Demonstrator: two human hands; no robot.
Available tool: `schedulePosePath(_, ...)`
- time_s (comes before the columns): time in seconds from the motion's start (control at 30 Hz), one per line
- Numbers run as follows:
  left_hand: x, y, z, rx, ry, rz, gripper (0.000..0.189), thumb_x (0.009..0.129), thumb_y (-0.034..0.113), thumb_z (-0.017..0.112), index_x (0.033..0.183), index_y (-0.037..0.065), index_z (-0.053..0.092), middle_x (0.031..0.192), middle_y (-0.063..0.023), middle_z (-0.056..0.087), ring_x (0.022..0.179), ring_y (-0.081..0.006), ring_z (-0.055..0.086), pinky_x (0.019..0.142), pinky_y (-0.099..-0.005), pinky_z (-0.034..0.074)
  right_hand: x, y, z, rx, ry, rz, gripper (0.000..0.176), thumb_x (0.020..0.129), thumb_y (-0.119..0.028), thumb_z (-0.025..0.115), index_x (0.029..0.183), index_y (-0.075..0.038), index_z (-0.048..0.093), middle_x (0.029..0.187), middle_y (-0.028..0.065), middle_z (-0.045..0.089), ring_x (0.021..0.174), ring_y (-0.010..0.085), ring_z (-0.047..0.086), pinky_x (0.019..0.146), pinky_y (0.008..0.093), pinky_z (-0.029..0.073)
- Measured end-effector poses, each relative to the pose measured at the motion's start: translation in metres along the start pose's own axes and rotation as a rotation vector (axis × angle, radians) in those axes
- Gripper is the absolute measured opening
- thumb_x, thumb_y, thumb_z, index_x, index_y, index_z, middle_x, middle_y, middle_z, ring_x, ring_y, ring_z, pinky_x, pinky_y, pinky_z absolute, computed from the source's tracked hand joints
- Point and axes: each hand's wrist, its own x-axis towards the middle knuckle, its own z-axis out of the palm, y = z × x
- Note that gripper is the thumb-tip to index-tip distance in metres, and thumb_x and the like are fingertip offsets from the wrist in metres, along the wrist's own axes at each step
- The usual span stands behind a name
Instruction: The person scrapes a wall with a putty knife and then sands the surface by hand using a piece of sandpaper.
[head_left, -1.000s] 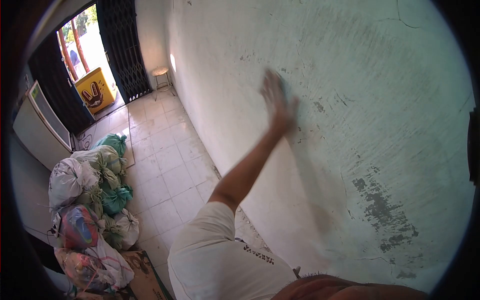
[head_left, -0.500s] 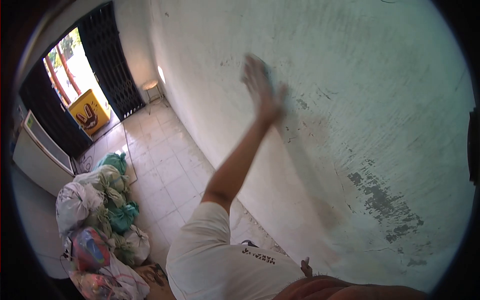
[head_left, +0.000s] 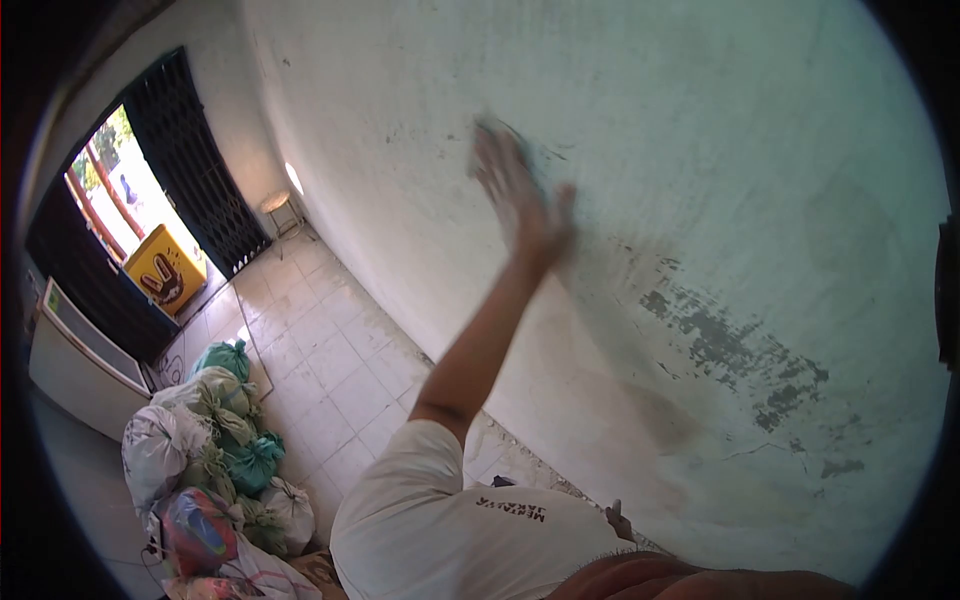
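Observation:
My left hand is flat against the pale, worn wall, its back toward me. Its fingers are slightly blurred and spread, the thumb apart on the right, and nothing shows in it. To its lower right are grey patches of peeled paint. My left arm reaches up from a light T-shirt with dark lettering. Low in the view, just past the shirt, a small part of my right hand shows, with one digit pointing up; its other fingers are hidden.
Tied sacks are piled at the lower left on the tiled floor. Beyond them stand a white chest-like cabinet, a yellow box by the open doorway, a folding metal gate and a round stool.
The view has shifted, so the wall marks sit further left. My left hand has moved to the right along the wall, still spread.

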Motion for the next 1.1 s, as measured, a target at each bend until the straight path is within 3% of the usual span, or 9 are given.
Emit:
schedulePosePath(0.07,-0.065,0.051,0.022,0.042,-0.102,0.140,0.103,0.081,0.059,0.059,0.149,-0.004,0.014,0.156,-0.0293,-0.004,0.144,-0.0467,-0.006,0.111,-0.0646,-0.005,-0.004,0.010,-0.009,0.012,0.010,0.001,0.039,0.083,-0.043,0.071,0.075,-0.007,0.058,0.053,0.0002,0.050,0.041,0.0101,0.045,0.039,0.0268,0.033)
schedulePosePath(0.13,-0.122,0.123,0.010,0.220,-0.652,0.243,0.098,0.077,0.065,0.062,0.140,-0.004,0.032,0.150,-0.0319,0.017,0.139,-0.0497,0.016,0.108,-0.0706,0.011,-0.009,0.021,-0.020,0.019,0.017,0.004,0.040,0.083,-0.043,0.071,0.075,-0.007,0.058,0.053,0.0004,0.050,0.041,0.0102,0.045,0.039,0.0268,0.034)
schedulePosePath(0.23,-0.155,0.100,0.027,0.114,-0.575,0.448,0.101,0.072,0.069,0.063,0.139,-0.001,0.035,0.147,-0.0314,0.021,0.136,-0.0519,0.021,0.106,-0.0728,0.014,-0.012,0.035,-0.042,0.002,0.016,0.004,0.040,0.082,-0.044,0.072,0.075,-0.007,0.059,0.053,0.0006,0.051,0.042,0.0103,0.045,0.039,0.0269,0.034)
schedulePosePath(0.27,-0.122,0.097,0.021,0.283,-0.674,0.236,0.104,0.074,0.067,0.063,0.144,-0.001,0.028,0.152,-0.0291,0.016,0.140,-0.0498,0.013,0.108,-0.0715,0.008,-0.012,0.037,-0.050,-0.003,0.014,0.004,0.040,0.082,-0.044,0.072,0.075,-0.007,0.059,0.054,0.0007,0.051,0.042,0.0103,0.046,0.039,0.0269,0.034)
schedulePosePath(0.4,-0.027,0.083,0.009,-0.038,-0.112,-0.149,0.099,0.087,0.051,0.057,0.151,-0.001,0.003,0.157,-0.0256,-0.006,0.145,-0.0409,-0.010,0.112,-0.0603,-0.010,-0.017,0.053,-0.088,-0.066,-0.079,-0.043,0.040,0.082,-0.043,0.072,0.074,-0.005,0.060,0.054,0.0015,0.052,0.042,0.0107,0.047,0.040,0.0268,0.035)
schedulePosePath(0.5,-0.074,0.118,0.039,0.090,-0.071,0.014,0.100,0.087,0.052,0.057,0.150,-0.002,0.003,0.155,-0.0298,-0.004,0.144,-0.0452,-0.007,0.111,-0.0628,-0.008,-0.018,0.073,-0.116,-0.095,-0.100,-0.042,0.037,0.080,-0.039,0.073,0.070,-0.006,0.059,0.054,0.0006,0.051,0.047,0.0106,0.048,0.044,0.0278,0.037)
schedulePosePath(0.63,-0.201,0.195,0.050,0.124,-0.496,0.240,0.105,0.086,0.062,0.050,0.149,-0.005,0.001,0.153,-0.0347,-0.006,0.141,-0.0519,-0.008,0.108,-0.0688,-0.005,-0.010,0.079,-0.141,-0.153,-0.122,-0.011,0.035,0.079,-0.037,0.074,0.070,-0.006,0.059,0.056,0.0002,0.052,0.048,0.0104,0.048,0.045,0.0281,0.037)
schedulePosePath(0.9,-0.088,0.192,0.037,-0.005,-0.149,-0.253,0.102,0.087,0.045,0.059,0.150,-0.002,-0.006,0.156,-0.0240,-0.015,0.143,-0.0402,-0.017,0.113,-0.0545,-0.013,0.005,0.084,-0.187,-0.217,-0.156,-0.034,0.031,0.077,-0.032,0.074,0.068,-0.007,0.058,0.059,-0.0006,0.052,0.051,0.0100,0.048,0.049,0.0287,0.038)
schedulePosePath(1.1,-0.223,0.282,0.066,0.199,-0.627,0.180,0.113,0.081,0.067,0.056,0.148,-0.006,0.001,0.152,-0.0354,0.001,0.141,-0.0522,-0.006,0.112,-0.0627,-0.003,0.014,0.097,-0.217,-0.254,-0.163,-0.057,0.028,0.076,-0.028,0.075,0.067,-0.008,0.057,0.061,-0.0012,0.053,0.053,0.0097,0.048,0.051,0.0291,0.039)
